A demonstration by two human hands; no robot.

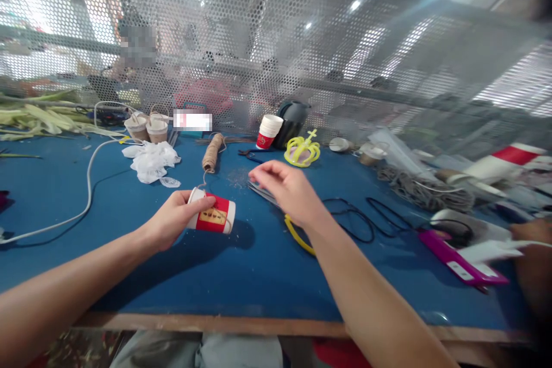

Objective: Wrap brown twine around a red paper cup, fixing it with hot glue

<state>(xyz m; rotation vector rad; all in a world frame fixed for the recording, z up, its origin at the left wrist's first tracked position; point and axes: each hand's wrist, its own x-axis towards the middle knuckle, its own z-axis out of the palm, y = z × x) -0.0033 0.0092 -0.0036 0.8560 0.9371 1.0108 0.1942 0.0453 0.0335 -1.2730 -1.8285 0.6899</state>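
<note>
My left hand [170, 219] is wrapped round a red and white paper cup [219, 214], which lies on its side in the air above the blue table. A strand of twine runs along the cup and leads back to a roll of brown twine [211, 155]. To the right, my right hand [284, 184] is raised with its thumb and fingers drawn together; whatever they may pinch is too small to see. Partly hidden beneath that hand and forearm is a tool with thin metal blades and a yellow handle [298, 237], probably scissors.
Behind stand stacked paper cups [271, 126], a dark kettle [293, 123], a yellow crown-shaped piece [302, 152] and pliers [254, 155]. At left are crumpled white plastic [150, 161] and two twine-wrapped cups [157, 129]. A purple box [461, 259], grey cord [422, 190] and another person's hand [535, 264] are at right.
</note>
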